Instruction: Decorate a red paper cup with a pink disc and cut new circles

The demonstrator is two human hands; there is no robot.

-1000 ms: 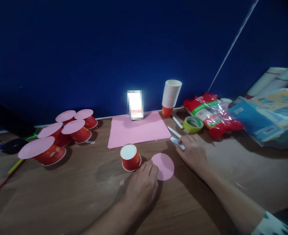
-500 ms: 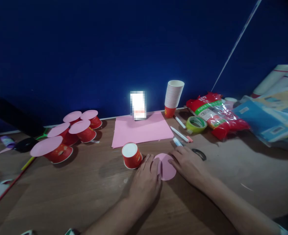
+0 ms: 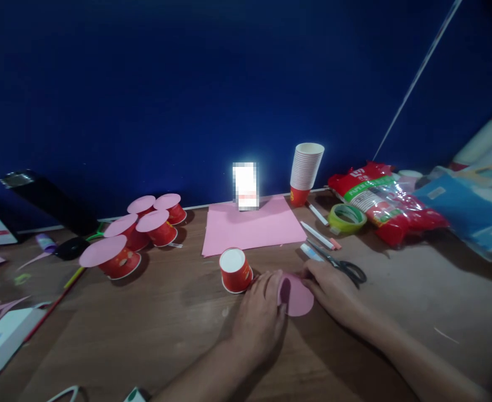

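A pink paper circle [image 3: 299, 298] lies between my hands, its left part curling up slightly and shaded. My left hand [image 3: 262, 312] grips its left edge between thumb and fingers. On the upper right edge, my right hand [image 3: 332, 290] has its curled fingers closed at the paper; the fingertips are partly hidden. Just left of my left hand stands a red paper cup [image 3: 236, 273], upside down with its white base up. Black-handled scissors [image 3: 352, 272] and a white-and-blue tube [image 3: 311, 252] lie beyond my right hand.
Several upturned red cups topped with pink circles [image 3: 103, 251] stand at left. Pink sheets [image 3: 249, 231] lie behind, before a bright blurred screen [image 3: 246, 187]. Further right are stacked cups [image 3: 306, 170], green tape [image 3: 347, 219] and a red packet [image 3: 390, 204]. A white box [image 3: 9, 343] sits front left.
The view has shifted left, so things appear further right. My right hand has drawn slightly away from the circle's middle, and the circle's left part is now more raised and shaded.
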